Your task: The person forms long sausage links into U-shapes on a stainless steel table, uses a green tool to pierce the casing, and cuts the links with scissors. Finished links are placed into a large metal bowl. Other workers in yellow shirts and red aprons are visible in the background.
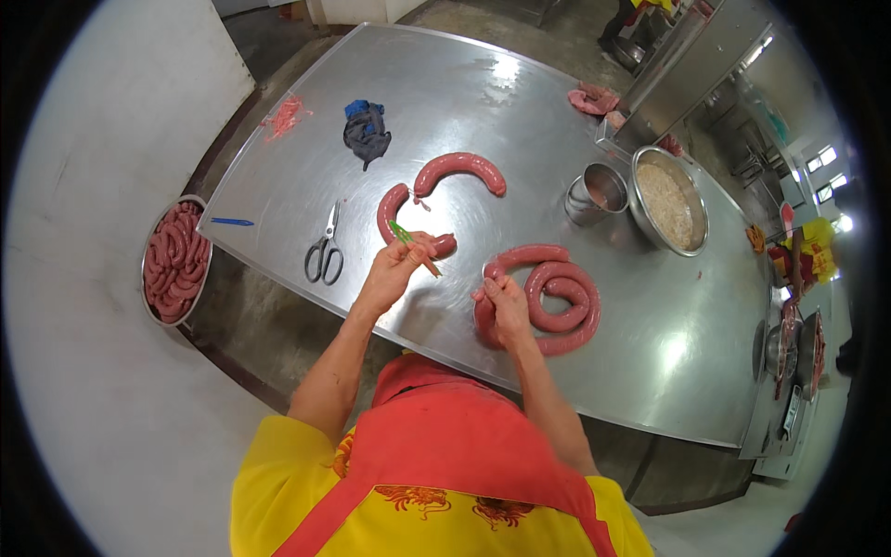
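Note:
My left hand (394, 269) is closed around a slim stick-like tool (401, 232), green at one end and brown at the other; its exact kind is unclear. Behind that hand a curved length of raw sausage (390, 206) lies on the metal table, partly hidden by my fingers. Farther off rests another bent sausage piece (459, 164), with a thin twisted end near it. My right hand (506, 306) pinches the end part of a long sausage coil (587, 311), which spirals flat to its right. Black-handled scissors (325, 255) lie left of my left hand.
The steel table (278, 204) carries a dark cloth bundle (367, 135), pink strings (286, 116) and a slim blue pen-like object (232, 222). At right stand a metal pitcher (587, 206) and a bowl of pale contents (687, 243). A sausage-filled tub (148, 278) sits beyond the left edge.

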The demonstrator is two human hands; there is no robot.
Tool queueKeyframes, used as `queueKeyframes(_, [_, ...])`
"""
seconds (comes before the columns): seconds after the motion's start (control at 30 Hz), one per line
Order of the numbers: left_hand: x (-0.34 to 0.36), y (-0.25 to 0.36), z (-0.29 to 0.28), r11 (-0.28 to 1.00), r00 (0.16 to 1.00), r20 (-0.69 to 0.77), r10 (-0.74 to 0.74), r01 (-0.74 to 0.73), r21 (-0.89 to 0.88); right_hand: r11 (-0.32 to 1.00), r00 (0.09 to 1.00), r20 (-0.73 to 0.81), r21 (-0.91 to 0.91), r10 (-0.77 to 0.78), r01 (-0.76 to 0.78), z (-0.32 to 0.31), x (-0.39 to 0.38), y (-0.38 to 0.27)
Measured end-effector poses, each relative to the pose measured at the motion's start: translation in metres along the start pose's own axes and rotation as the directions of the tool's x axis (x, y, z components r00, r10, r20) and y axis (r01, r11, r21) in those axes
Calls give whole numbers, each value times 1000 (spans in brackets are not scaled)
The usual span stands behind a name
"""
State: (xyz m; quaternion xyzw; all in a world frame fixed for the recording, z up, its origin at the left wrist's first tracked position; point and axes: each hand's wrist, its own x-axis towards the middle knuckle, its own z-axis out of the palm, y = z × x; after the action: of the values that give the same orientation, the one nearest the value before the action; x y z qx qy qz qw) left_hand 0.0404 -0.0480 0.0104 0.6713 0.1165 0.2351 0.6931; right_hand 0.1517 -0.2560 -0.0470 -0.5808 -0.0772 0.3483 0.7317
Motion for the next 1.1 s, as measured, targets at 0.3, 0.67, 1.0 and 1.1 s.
queueKeyframes(0.3, [6,46,-128,765,794,-581,-180,-259,-590,952,973,-40,-202,228,-231,-13,16,44])
queueKeyframes(0.67, [-40,-127,-167,150,832,-537,141,518,842,200,873,196,-929,-446,310,-1,19,23])
queueKeyframes(1.0, [-56,-74,-125,933,818,-452,-356,286,-218,-78,954,282,-958,-101,275,-9,41,13])
queueKeyframes(1.1, [-84,-33,-70,915,861,-324,-392,327,-238,204,978,208,-958,23,199,-13,65,-4])
